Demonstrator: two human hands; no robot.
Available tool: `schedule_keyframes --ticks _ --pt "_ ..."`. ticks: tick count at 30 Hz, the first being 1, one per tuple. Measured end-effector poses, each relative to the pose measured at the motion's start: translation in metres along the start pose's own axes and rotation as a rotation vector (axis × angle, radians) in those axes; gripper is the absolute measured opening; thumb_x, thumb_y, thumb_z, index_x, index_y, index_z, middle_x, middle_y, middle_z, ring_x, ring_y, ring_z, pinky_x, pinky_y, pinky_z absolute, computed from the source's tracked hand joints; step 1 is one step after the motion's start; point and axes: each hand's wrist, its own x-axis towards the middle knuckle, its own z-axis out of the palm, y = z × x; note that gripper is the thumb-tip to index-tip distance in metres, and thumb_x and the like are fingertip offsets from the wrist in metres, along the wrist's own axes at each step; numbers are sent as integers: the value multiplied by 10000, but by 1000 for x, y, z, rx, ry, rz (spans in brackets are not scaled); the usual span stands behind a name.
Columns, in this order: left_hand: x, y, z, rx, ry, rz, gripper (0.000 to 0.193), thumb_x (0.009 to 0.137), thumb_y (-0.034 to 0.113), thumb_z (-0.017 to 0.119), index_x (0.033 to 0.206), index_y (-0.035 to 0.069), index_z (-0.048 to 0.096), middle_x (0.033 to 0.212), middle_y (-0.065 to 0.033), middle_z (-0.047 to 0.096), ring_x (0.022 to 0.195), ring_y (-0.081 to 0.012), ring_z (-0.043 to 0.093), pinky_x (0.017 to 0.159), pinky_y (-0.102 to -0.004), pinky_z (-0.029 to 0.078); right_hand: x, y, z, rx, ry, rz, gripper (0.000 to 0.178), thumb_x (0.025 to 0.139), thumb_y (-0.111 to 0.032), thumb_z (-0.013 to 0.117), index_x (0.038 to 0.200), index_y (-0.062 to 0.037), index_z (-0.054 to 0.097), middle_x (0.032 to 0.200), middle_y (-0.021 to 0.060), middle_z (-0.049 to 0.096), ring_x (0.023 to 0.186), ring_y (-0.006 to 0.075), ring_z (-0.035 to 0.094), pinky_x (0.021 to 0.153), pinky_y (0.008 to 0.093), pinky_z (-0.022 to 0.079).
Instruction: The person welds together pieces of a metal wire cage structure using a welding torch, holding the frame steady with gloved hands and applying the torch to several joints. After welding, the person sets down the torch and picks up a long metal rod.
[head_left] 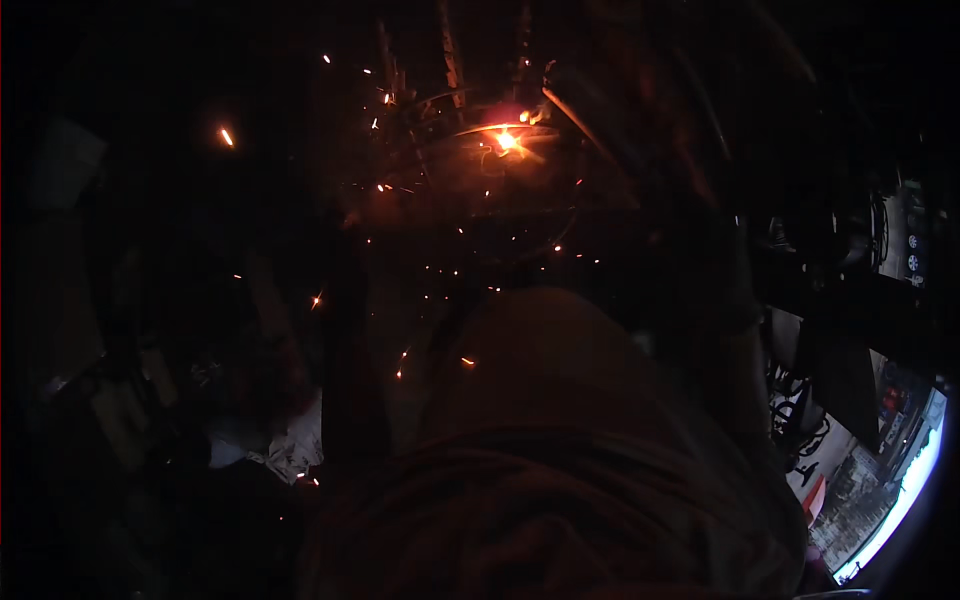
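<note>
A bright orange-white glowing spot [508, 141] burns at the upper middle, throwing sparks outward and down. Just above it runs a thin curved edge [490, 127], lit orange, of a part whose kind I cannot tell. To its right, a slim slanting bar or edge [575, 118] catches the glow. Several rough, narrow upright strips [452, 55] rise behind the spot. Neither my left hand nor my right hand can be made out in the darkness, so what they hold or touch is hidden.
My clothed leg [545, 350] fills the lower middle, with sparks falling near it. A pale crumpled item [295, 440] lies at the lower left, and a dim pale block [68, 160] stands at the upper left. Bright daylight [905, 500] shows along the lower right rim.
</note>
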Motion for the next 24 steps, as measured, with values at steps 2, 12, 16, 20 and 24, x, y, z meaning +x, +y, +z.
schedule_keyframes --ticks 2,12,16,20,24 --pt "1 -2 6 12 -10 7 262 1011 111 582 1228 -5 673 1191 -106 714 1051 -225 692 951 -339 543 -2 5 1 -34 -25 -14 575 871 -99 639 1438 -90 547 1526 132 490 1447 315 410 1198 433 324" --pt "-13 -11 9 -55 -29 -72 246 1001 94 609 1203 -22 687 1145 -118 723 1051 -197 687 927 -333 559 2 -10 -4 155 -160 244 698 833 -133 661 1505 -90 479 1322 242 619 1260 366 599 1054 423 467" --pt "8 3 1 -154 -29 -96 249 984 125 654 1171 -34 700 1073 -129 739 1003 -170 688 821 -318 569 0 -7 -3 93 -135 267 732 812 -159 686 1506 -73 469 1113 288 684 1055 392 703 910 435 538" --pt "13 7 -1 -213 31 -150 251 972 145 678 1134 -45 709 1003 -114 744 897 -153 686 728 -326 551 0 -9 -4 100 -171 283 735 815 -146 694 1502 -35 457 1216 280 661 1178 387 656 990 419 500" --pt "0 -6 4 -185 30 -120 327 974 204 667 1191 -41 678 1056 -133 723 937 -218 690 793 -383 548 0 -4 3 111 -117 177 697 825 -163 718 1472 -28 495 1197 274 673 1195 425 633 1011 460 488"
